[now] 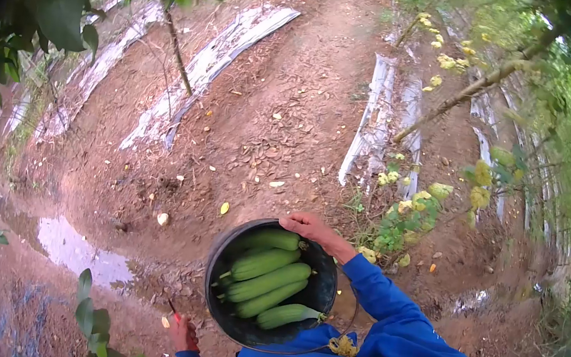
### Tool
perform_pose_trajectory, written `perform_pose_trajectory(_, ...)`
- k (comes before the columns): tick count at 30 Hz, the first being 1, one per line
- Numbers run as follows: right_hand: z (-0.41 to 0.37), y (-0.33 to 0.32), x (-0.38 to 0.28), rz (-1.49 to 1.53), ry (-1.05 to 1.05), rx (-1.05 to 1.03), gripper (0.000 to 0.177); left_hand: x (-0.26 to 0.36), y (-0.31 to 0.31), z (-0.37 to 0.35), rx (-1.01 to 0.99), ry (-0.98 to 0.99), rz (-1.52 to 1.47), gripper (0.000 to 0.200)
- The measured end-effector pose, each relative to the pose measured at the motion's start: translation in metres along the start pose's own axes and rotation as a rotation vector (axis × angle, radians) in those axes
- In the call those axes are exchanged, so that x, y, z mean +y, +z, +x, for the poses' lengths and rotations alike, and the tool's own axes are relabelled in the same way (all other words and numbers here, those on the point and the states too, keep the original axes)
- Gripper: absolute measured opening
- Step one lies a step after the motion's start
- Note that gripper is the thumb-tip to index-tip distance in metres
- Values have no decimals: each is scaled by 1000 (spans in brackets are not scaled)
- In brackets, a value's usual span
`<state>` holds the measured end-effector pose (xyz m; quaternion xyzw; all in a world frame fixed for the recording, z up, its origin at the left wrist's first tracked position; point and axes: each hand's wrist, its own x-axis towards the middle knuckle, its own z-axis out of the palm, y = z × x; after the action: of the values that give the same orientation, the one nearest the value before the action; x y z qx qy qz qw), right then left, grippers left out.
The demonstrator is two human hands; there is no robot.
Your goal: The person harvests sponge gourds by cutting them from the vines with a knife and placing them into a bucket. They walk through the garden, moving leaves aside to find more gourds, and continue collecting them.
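A round dark bucket [212,270] rests against the front of the blue top, with several long green gourds [269,282] lying inside it. My right hand [311,229] is closed over the bucket's far rim, fingers pressed together on the edge. To the left of the bucket and lower down, my left hand [185,335] is wrapped round a small tool with a red handle [176,316] and a thin dark tip pointing up and left. A rope with a yellowish knot [343,345] crosses the blue top beside the bucket.
Muddy ground with a puddle [85,253] lies at the left. Strips of whitish plastic sheet [215,59] run along the soil beds ahead. A slanting branch [469,91] and leafy vines [402,228] stand at the right. Leaves [94,320] hang close at the lower left.
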<state>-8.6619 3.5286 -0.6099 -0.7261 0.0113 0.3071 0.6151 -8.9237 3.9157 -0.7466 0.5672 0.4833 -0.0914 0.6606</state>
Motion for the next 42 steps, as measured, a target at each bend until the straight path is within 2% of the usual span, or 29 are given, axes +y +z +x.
perform_pose_trajectory(1,11,7,-5,-36,18,3,45,4,-2,4,40,-57,21,14)
perform_pose_trajectory(3,25,16,-15,-64,-132,38,36,-34,-25,40,-49,-46,-180,20)
perform_pose_trajectory(4,36,15,-15,-69,-66,15,33,-18,-24,30,-99,-98,-174,20)
perform_pose_trajectory(5,49,11,-12,-77,7,-21,32,-11,-25,26,-188,30,-206,21)
perform_pose_trajectory(6,52,8,-15,-129,-103,-12,31,-2,-23,29,-149,76,-173,25)
perform_pose_trajectory(7,60,13,-14,-28,-74,29,30,0,-27,40,-138,146,-119,25)
perform_pose_trajectory(8,72,2,17,144,-38,68,35,15,-33,36,-192,101,-189,24)
perform_pose_trajectory(9,86,6,8,321,101,40,42,27,-36,39,-149,99,-145,23)
perform_pose_trajectory(10,87,20,-11,314,85,33,45,35,-40,45,-125,90,-94,24)
perform_pose_trajectory(11,89,35,-32,451,161,12,46,43,-45,48,-82,81,-115,24)
perform_pose_trajectory(14,111,83,-89,413,216,-71,48,64,-59,70,31,86,-43,23)
perform_pose_trajectory(16,131,90,-111,344,241,-82,49,74,-57,73,43,217,-105,24)
perform_pose_trajectory(19,172,101,-111,243,251,-141,48,93,-70,75,138,186,-162,23)
perform_pose_trajectory(20,181,111,-117,231,263,-157,48,125,-75,57,122,20,-302,22)
perform_pose_trajectory(22,190,143,-138,175,285,-197,45,139,-92,58,125,16,-282,22)
perform_pose_trajectory(25,232,145,-115,60,229,-204,41,142,-119,74,138,105,-145,23)
perform_pose_trajectory(26,229,176,-137,64,208,-233,38,148,-133,76,148,130,-98,23)
perform_pose_trajectory(28,256,190,-122,-83,160,-184,38,172,-163,84,161,162,-27,23)
perform_pose_trajectory(29,265,202,-117,-153,117,-130,40,198,-179,83,164,173,-38,23)
perform_pose_trajectory(30,273,207,-115,-142,100,-94,40,222,-188,83,180,140,-194,20)
perform_pose_trajectory(31,278,226,-125,-186,108,-124,41,236,-204,99,145,157,-178,20)
perform_pose_trajectory(33,279,274,-145,-202,121,-98,41,269,-251,133,269,662,71,18)
perform_pose_trajectory(35,272,326,-170,-194,70,-47,41,360,-300,124,356,788,392,15)
perform_pose_trajectory(38,276,379,-175,-178,59,-35,40,494,-358,75,324,1077,431,11)
perform_pose_trajectory(39,277,400,-175,-38,72,-60,39,526,-376,62,316,1144,463,10)
perform_pose_trajectory(41,274,446,-201,47,-6,-89,37,588,-397,53,335,1451,573,11)
perform_pose_trajectory(42,279,463,-207,-43,-58,-93,35,612,-408,39,322,1413,599,15)
